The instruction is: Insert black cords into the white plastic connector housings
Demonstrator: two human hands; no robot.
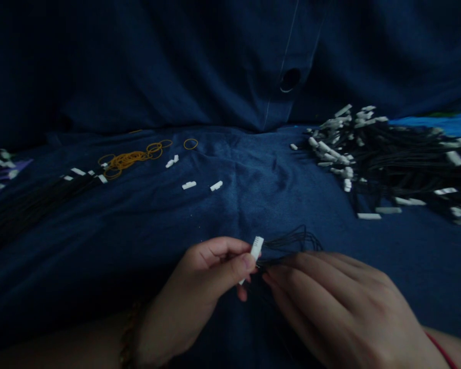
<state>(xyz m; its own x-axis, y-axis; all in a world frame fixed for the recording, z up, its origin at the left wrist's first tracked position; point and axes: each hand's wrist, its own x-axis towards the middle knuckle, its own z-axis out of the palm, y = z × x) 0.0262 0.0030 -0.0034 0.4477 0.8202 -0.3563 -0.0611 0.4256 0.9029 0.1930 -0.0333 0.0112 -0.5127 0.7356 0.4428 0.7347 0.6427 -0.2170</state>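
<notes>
Near the bottom middle, my left hand pinches a white wire connector between thumb and forefinger. Thin black wires run from the connector's right side and loop toward my right hand. Just to the right, my right hand is closed with its fingertips on the wires close to the connector. The back of that hand hides most of what its fingers hold. A small white end also shows below my left thumb.
Loose white connectors lie ahead on the blue cloth. Orange rubber bands sit at the left beside a black wire bundle with white ends. At the right is a large heap of black wires with white connectors.
</notes>
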